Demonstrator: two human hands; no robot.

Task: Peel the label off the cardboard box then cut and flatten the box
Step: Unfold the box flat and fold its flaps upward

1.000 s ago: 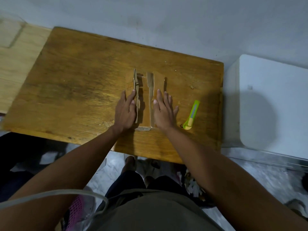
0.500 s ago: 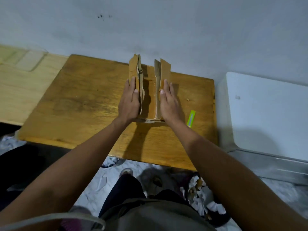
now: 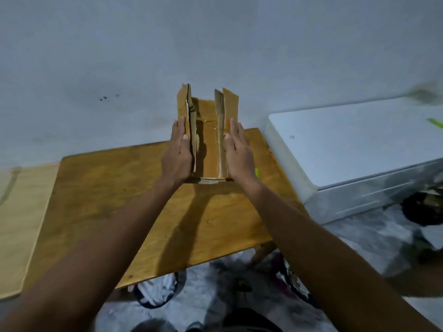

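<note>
A brown cardboard box (image 3: 208, 137), cut open with its side flaps folded upward, is raised above the wooden table (image 3: 115, 195) in front of the wall. My left hand (image 3: 177, 154) presses flat against its left side with straight fingers. My right hand (image 3: 238, 152) presses flat against its right side the same way. The box is squeezed between both palms. A sliver of the green utility knife (image 3: 256, 173) shows on the table just behind my right wrist.
A white cabinet (image 3: 354, 149) stands to the right of the table with a green item (image 3: 435, 122) on top near the frame edge. A lighter wooden board (image 3: 16, 212) lies to the left. Scraps and bags litter the floor below.
Both hands have lifted the box off the table and up toward the wall, palms still pressed on its sides. The view has tilted upward.
</note>
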